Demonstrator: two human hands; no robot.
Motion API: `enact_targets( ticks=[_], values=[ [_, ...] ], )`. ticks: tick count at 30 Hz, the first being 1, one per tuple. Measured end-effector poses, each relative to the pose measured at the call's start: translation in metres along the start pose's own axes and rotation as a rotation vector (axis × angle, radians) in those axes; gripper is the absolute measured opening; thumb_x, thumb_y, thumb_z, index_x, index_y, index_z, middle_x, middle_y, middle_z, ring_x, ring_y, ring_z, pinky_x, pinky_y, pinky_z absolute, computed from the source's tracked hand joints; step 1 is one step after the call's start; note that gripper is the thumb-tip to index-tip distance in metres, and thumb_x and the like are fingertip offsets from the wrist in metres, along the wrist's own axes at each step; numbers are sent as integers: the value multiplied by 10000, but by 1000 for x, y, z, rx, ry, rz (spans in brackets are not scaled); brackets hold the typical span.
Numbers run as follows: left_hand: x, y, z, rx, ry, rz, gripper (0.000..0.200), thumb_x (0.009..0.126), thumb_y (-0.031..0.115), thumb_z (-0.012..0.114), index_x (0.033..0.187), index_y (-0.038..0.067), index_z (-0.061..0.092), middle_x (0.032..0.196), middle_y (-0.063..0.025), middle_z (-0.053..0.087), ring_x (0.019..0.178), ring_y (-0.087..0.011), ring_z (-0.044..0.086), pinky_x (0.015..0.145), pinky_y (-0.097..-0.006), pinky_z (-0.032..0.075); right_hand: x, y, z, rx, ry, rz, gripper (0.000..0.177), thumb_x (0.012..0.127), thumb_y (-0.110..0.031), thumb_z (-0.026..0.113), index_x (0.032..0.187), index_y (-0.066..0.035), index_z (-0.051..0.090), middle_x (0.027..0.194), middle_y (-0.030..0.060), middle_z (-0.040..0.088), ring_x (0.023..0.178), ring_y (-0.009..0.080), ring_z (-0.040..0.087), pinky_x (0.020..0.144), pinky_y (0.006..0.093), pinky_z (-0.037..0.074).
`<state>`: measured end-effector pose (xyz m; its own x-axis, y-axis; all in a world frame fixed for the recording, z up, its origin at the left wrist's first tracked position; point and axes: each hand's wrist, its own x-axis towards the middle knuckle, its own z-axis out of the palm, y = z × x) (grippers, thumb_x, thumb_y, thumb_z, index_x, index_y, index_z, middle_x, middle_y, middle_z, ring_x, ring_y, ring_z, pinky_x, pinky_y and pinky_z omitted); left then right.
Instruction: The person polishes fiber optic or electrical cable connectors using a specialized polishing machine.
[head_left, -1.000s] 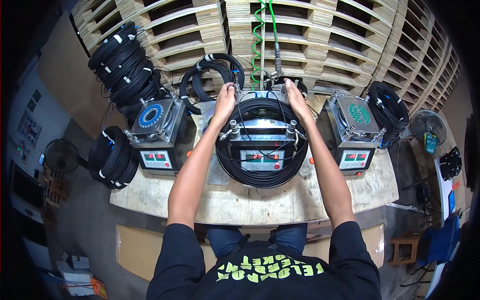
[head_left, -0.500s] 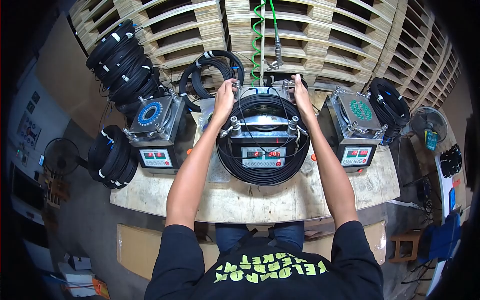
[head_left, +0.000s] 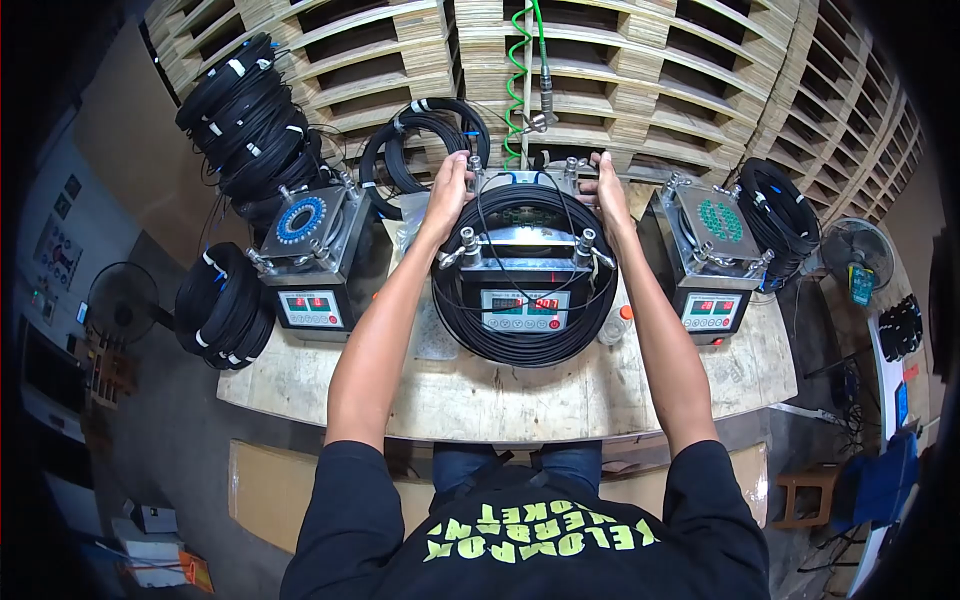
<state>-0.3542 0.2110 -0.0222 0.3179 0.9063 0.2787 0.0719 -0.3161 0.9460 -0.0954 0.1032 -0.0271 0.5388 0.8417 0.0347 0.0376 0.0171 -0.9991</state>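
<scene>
A coil of black cable [head_left: 463, 330] hangs around the middle machine [head_left: 525, 266], in front of and beside its lit control panel. My left hand [head_left: 450, 192] is at the machine's far left corner, close to a metal post [head_left: 475, 164]. Its fingers point up and inward, partly bent. At the far right corner is my right hand [head_left: 606, 192], fingers apart, just outside another metal post [head_left: 571, 167]. Both palms face inward near the upper part of the coil. Loose loops of thin cable cross the machine's top. Contact between fingertips and machine is hard to see.
Similar machines stand left [head_left: 310, 306] and right [head_left: 714, 308], with blue and green pieces on top. Stacked cable coils [head_left: 250, 140] rise at the left; more coils [head_left: 780, 215] lie right. A green air hose [head_left: 543, 50] hangs before wooden pallets. A small orange-capped bottle [head_left: 618, 322] stands near my right forearm.
Both hands stay at the far corners, with small shifts of the fingers. My left fingers have lifted off the post's top and stand more upright. The coil sits almost the same.
</scene>
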Motion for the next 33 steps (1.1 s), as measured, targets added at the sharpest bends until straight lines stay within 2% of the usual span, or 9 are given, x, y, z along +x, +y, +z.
enact_targets(
  ticks=[6, 7, 11, 14, 17, 21, 24, 28, 33],
  values=[
    [3, -5, 0, 2, -7, -27, 505, 1083, 455, 341, 1350, 80, 547, 1030, -93, 634, 825, -120, 542, 744, -300, 464, 5, 0, 6, -113, -16, -109, 793, 1005, -698, 297, 1458, -69, 467, 1000, 111, 600, 775, 162, 564, 657, 333, 480],
    [3, -4, 1, 21, 7, -32, 532, 1082, 474, 337, 1333, 58, 556, 1008, -99, 634, 814, -125, 540, 741, -294, 464, 5, -1, 5, -112, -70, -90, 773, 995, -709, 324, 1513, -145, 427, 958, 113, 575, 814, 163, 529, 761, 322, 447],
    [4, -4, -1, 44, -8, -88, 549, 1079, 489, 356, 1342, 47, 547, 1058, -87, 622, 889, -142, 563, 775, -298, 471, 8, 0, 4, -167, -157, -162, 746, 1015, -672, 324, 1562, -166, 345, 1245, 128, 550, 976, 171, 538, 915, 401, 464],
    [8, -14, -3, 92, -42, -4, 528, 1076, 466, 396, 1361, 42, 529, 1123, -69, 607, 968, -141, 564, 806, -302, 480, 8, -8, 1, -226, -254, -197, 728, 1024, -652, 335, 1568, -168, 323, 1333, 125, 503, 986, 170, 533, 943, 404, 460],
    [6, -8, -3, 33, -66, -12, 481, 1075, 409, 448, 1399, 57, 502, 1155, -58, 594, 1015, -130, 563, 798, -295, 497, 51, 40, 3, -289, -228, -433, 660, 1054, -584, 345, 1544, -142, 355, 1100, 57, 549, 927, 130, 518, 792, 296, 468],
    [8, -15, -3, -23, -68, -2, 488, 1077, 409, 447, 1431, 74, 476, 1153, -63, 594, 1001, -121, 562, 780, -274, 492, 25, 20, 2, -134, -137, -284, 658, 1054, -585, 342, 1523, -126, 390, 930, 64, 565, 809, 118, 529, 716, 274, 459],
    [8, -21, -1, -75, -24, 80, 519, 1060, 440, 479, 1431, 77, 473, 1025, -72, 604, 845, -123, 573, 735, -273, 516, 21, 17, 0, -35, -105, -152, 673, 1043, -610, 347, 1516, -135, 402, 876, 70, 578, 732, 123, 538, 704, 262, 455],
    [9, -21, -5, -80, -44, 5, 504, 1079, 439, 425, 1420, 73, 488, 1088, -69, 611, 948, -118, 573, 728, -260, 487, 12, 5, -1, -4, -129, 6, 700, 1017, -657, 358, 1509, -163, 416, 864, 53, 573, 681, 126, 536, 687, 251, 447],
    [10, -12, 1, 40, -14, -2, 513, 1072, 447, 435, 1404, 64, 508, 1049, -71, 625, 927, -131, 580, 736, -271, 487, 7, -5, 3, -138, -223, -158, 663, 1046, -610, 340, 1534, -163, 380, 1013, 60, 507, 922, 131, 479, 855, 294, 435]
  ],
)
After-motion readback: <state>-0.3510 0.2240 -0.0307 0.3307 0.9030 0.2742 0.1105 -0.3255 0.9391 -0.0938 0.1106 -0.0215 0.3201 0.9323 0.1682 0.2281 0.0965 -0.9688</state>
